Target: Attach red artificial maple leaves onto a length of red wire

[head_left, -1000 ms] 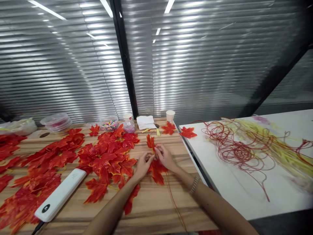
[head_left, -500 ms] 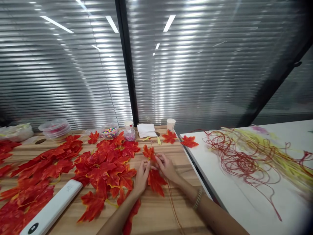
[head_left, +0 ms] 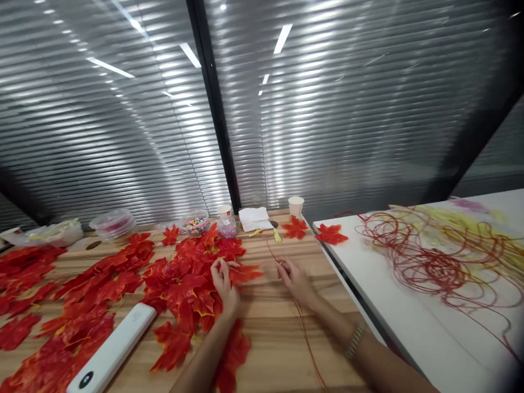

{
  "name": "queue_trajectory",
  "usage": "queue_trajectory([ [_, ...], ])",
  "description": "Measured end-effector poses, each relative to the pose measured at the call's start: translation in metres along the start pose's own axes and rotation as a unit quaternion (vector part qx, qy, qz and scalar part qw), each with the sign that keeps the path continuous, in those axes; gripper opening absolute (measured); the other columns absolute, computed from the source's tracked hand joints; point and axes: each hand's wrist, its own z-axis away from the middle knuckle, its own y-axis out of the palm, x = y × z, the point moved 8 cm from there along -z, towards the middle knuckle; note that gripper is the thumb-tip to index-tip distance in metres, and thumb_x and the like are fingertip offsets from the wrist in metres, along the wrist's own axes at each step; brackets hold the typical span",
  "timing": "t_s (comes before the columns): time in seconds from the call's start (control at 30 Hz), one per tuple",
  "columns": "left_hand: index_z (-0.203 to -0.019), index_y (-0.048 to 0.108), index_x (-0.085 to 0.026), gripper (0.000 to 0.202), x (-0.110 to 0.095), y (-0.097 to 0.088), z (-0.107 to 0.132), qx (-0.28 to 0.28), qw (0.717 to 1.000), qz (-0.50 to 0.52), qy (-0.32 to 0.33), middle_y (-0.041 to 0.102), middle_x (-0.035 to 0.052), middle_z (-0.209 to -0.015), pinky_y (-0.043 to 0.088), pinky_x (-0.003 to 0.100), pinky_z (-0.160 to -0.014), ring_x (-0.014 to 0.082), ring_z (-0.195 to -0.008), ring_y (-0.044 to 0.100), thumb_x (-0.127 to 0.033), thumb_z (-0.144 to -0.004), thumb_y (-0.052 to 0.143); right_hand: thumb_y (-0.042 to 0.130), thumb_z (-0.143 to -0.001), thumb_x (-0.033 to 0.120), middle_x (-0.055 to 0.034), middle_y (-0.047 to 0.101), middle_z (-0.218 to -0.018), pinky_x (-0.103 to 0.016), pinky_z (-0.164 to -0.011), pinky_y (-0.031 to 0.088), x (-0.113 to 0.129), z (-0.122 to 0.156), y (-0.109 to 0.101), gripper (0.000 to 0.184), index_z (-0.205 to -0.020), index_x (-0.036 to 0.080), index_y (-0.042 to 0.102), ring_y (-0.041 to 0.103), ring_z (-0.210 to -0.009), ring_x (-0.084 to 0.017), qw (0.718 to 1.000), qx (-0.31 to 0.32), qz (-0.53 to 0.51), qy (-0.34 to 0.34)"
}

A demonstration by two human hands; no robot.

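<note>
The left hand (head_left: pixel 225 281) pinches a red leaf (head_left: pixel 246 272) at the edge of the leaf pile (head_left: pixel 184 284), its tip pointing right across the tabletop (head_left: pixel 270 327). The right hand (head_left: pixel 293 277) has its fingers closed on a thin red wire (head_left: pixel 306 338) (it runs lengthwise toward the camera, its far end curling upward).

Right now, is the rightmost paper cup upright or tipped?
Upright: the paper cup stands on its base, open rim up, at the far edge of the wooden table.
</note>
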Motion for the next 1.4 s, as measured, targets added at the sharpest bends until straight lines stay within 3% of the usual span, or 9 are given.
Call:
queue_trajectory([
  [0.27, -0.08, 0.059, -0.013, 0.03, 0.009, -0.011, -0.014, -0.048, 0.995, -0.085, -0.019, 0.059, 0.0008, -0.069, 0.041, 0.022, -0.06, 0.0117, -0.064, 0.054, -0.04, -0.066, 0.06, 0.034, -0.087, 0.026, 0.0013, 0.051, -0.059, -0.021, -0.054, 0.035, 0.007, 0.005, 0.006, 0.019, -0.095, 0.017, 0.048, 0.048, -0.053, -0.011, 1.0, 0.023, 0.008, 0.011],
  [0.5, -0.093, 0.06, -0.014, 0.036, -0.003, 0.01, -0.007, 0.077, 0.968, -0.238, 0.015, 0.065, 0.0042, -0.068, 0.042, 0.023, -0.057, 0.0167, -0.062, 0.059, -0.044, -0.072, 0.052, 0.034, -0.088, 0.027, 0.0018, 0.052, -0.058, -0.021, -0.054, 0.035, 0.002, 0.004, 0.009, 0.018, -0.092, 0.017, 0.048, 0.048, -0.053, -0.011, 0.999, 0.039, 0.004, 0.015],
  [0.67, -0.074, 0.06, -0.02, 0.028, -0.021, 0.027, -0.009, 0.178, 0.834, -0.516, 0.08, 0.061, 0.0011, -0.057, 0.033, 0.022, -0.051, 0.0155, -0.056, 0.057, -0.041, -0.078, 0.042, 0.036, -0.086, 0.027, -0.0018, 0.059, -0.069, -0.022, -0.06, 0.038, 0.003, 0.005, 0.006, 0.018, -0.091, 0.017, 0.05, 0.053, -0.061, -0.012, 0.999, 0.026, 0.004, 0.024],
  [0.87, -0.066, 0.058, -0.018, 0.026, -0.003, 0.025, -0.002, 0.256, 0.654, -0.71, 0.045, 0.062, 0.0065, -0.066, 0.029, 0.023, -0.049, 0.0204, -0.065, 0.059, -0.03, -0.078, 0.038, 0.037, -0.086, 0.028, -0.0034, 0.06, -0.073, -0.022, -0.059, 0.04, 0.003, 0.004, 0.01, 0.02, -0.092, 0.016, 0.051, 0.055, -0.063, -0.013, 0.998, 0.038, -0.029, 0.042],
  [1.0, -0.073, 0.058, -0.017, 0.029, 0.009, 0.034, 0.016, 0.283, 0.601, -0.745, 0.056, 0.063, 0.0101, -0.069, 0.032, 0.025, -0.051, 0.0226, -0.065, 0.06, -0.031, -0.08, 0.034, 0.039, -0.085, 0.03, -0.0014, 0.057, -0.066, -0.022, -0.056, 0.038, 0.001, 0.004, 0.006, 0.019, -0.089, 0.016, 0.052, 0.052, -0.059, -0.012, 0.997, 0.021, -0.045, 0.052],
  [1.13, -0.084, 0.055, -0.018, 0.025, 0.003, 0.054, 0.036, 0.305, 0.635, -0.698, 0.129, 0.063, 0.008, -0.077, 0.036, 0.027, -0.055, 0.0203, -0.065, 0.059, -0.026, -0.083, 0.031, 0.039, -0.085, 0.032, 0.0041, 0.045, -0.054, -0.019, -0.048, 0.032, -0.008, 0.002, 0.0, 0.019, -0.087, 0.016, 0.048, 0.042, -0.048, -0.009, 0.988, -0.01, -0.117, 0.098],
  [1.23, -0.09, 0.055, -0.02, 0.026, 0.0, 0.072, 0.059, 0.387, 0.712, -0.565, 0.157, 0.062, 0.0071, -0.084, 0.038, 0.027, -0.063, 0.0185, -0.072, 0.057, -0.026, -0.085, 0.031, 0.04, -0.084, 0.034, 0.0052, 0.041, -0.052, -0.019, -0.046, 0.03, -0.014, 0.001, -0.003, 0.019, -0.085, 0.016, 0.046, 0.039, -0.047, -0.008, 0.979, -0.042, -0.156, 0.122],
  [1.33, -0.106, 0.05, -0.02, 0.027, 0.0, 0.079, 0.073, 0.43, 0.809, -0.389, 0.092, 0.06, 0.0063, -0.088, 0.041, 0.026, -0.069, 0.0172, -0.077, 0.055, -0.031, -0.084, 0.037, 0.041, -0.084, 0.034, 0.0055, 0.039, -0.052, -0.019, -0.046, 0.029, -0.015, 0.001, 0.0, 0.019, -0.087, 0.016, 0.046, 0.037, -0.047, -0.008, 0.976, -0.045, -0.171, 0.126],
  [1.4, -0.109, 0.047, -0.019, 0.03, 0.005, 0.078, 0.075, 0.425, 0.848, -0.315, 0.029, 0.06, 0.0059, -0.087, 0.041, 0.027, -0.071, 0.0166, -0.077, 0.054, -0.032, -0.083, 0.039, 0.04, -0.084, 0.034, 0.0053, 0.04, -0.052, -0.019, -0.046, 0.029, -0.013, 0.002, 0.004, 0.019, -0.088, 0.016, 0.046, 0.038, -0.048, -0.008, 0.976, -0.038, -0.176, 0.123],
])
